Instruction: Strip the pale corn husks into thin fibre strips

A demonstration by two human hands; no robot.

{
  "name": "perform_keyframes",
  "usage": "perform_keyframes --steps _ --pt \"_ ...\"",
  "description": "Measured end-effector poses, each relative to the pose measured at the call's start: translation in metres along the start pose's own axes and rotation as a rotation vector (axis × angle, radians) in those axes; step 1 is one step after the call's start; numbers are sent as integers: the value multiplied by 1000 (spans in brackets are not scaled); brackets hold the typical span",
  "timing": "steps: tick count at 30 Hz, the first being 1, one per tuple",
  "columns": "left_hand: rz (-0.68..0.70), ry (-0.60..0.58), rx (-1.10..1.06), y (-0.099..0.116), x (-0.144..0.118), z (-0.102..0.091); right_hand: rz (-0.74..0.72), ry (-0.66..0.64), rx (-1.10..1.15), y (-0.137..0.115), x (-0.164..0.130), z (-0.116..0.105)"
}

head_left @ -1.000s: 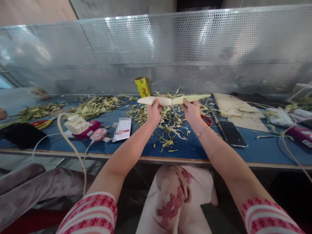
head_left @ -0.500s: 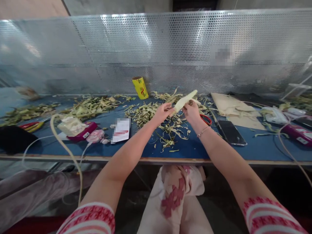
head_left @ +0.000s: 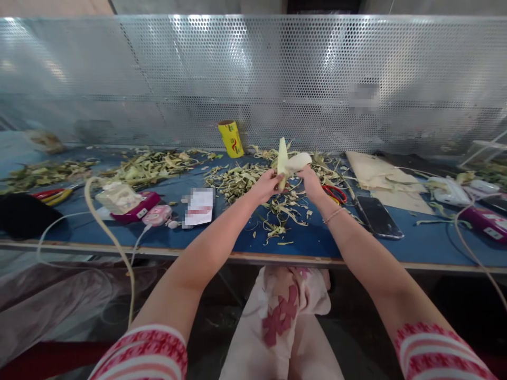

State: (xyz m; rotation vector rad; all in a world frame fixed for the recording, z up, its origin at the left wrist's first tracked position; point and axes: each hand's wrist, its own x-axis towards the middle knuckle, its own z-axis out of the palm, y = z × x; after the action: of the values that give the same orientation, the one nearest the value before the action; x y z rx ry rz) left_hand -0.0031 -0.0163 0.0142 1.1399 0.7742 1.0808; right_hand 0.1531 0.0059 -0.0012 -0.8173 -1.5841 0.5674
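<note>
Centre frame: your left hand (head_left: 268, 186) and right hand (head_left: 311, 180) both grip one pale peeled stalk (head_left: 288, 162). Husk scraps (head_left: 237, 179) litter the blue table (head_left: 158, 237) beneath.

Both arms are bare from wrist to above the elbow. At the lower left of the frame a short sleeve (head_left: 144, 353) shows, striped in red and white with a small red pattern in the bands; its match, the other sleeve (head_left: 439, 351), sits at the lower right. A thin bracelet (head_left: 334, 215) circles the right wrist, right of centre. At bottom centre, pale pink trousers (head_left: 287, 322) carry darker pink flower-like prints.
</note>
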Motion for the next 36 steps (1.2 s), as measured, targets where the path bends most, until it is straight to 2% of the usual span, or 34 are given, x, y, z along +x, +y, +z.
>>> perform_keyframes --steps 1,3,8,12,16,19,25,28,30,31,34,36 --pt "12 5 -5 -1 0 1 -10 -62 3 -3 -1 1" --pt "24 -9 -17 -2 0 3 -16 -107 -37 -8 -2 4" --pt "-38 -2 -120 -5 -2 13 -71 -10 -142 -15 -5 7" --pt "-4 21 -220 -1 -5 18 -103 58 -130 -22 -11 14" --pt "43 77 -273 3 -5 15 -106 -19 -58 -32 -20 21" --pt "25 69 -260 3 -6 13 -76 -85 41 -34 -25 25" --pt "60 53 -202 1 -1 20 40 24 309 -35 -23 35" --pt "78 205 -244 11 6 9 49 88 316 -50 -22 31" --pt "65 434 -324 24 11 -11 34 145 330 -62 -22 21" --pt "101 515 -348 30 12 -22 18 166 341 -67 -21 15" --pt "343 650 -275 47 15 -50 -11 222 355 -68 -15 -3" --pt "383 717 -242 54 18 -58 22 245 356 -58 -9 -13"
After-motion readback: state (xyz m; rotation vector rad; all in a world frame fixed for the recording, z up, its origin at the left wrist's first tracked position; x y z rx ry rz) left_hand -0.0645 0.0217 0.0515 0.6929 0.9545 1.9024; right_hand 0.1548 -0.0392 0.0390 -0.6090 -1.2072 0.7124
